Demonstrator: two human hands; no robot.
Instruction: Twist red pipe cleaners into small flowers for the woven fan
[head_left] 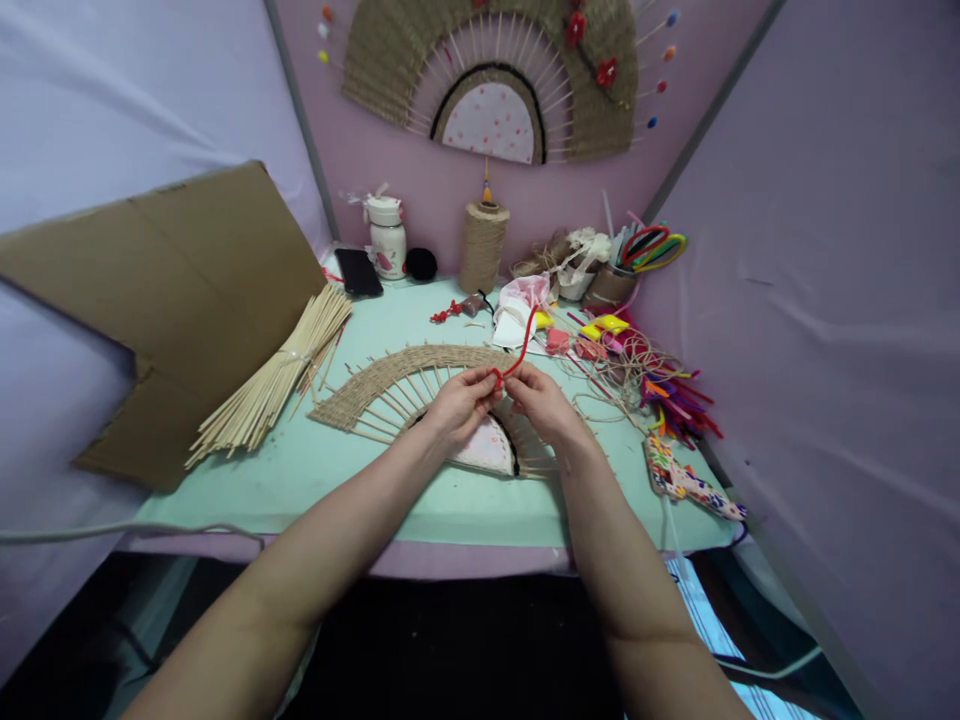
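Observation:
Between my two hands, above the table, is a red pipe cleaner [527, 335]. Its near end is bent into a small loop at the fingertips, and the long end rises up and to the right. My left hand [466, 402] pinches the looped part. Fingers of my right hand [536, 398] are closed on it just beside, nearly touching the left. Beneath both hands lies a half-round fan [405, 375] of woven twine on thin sticks, with a white dotted centre [484, 448] edged in black. The hands hide part of the fan.
A bundle of sticks [277, 375] and a cardboard sheet [202, 290] are at left. Along the back stand a phone [358, 272], a bottle [388, 240], a twine spool [484, 248] and a scissors holder [611, 288]. Coloured pipe cleaners [675, 400] and a patterned glue gun [690, 480] lie right.

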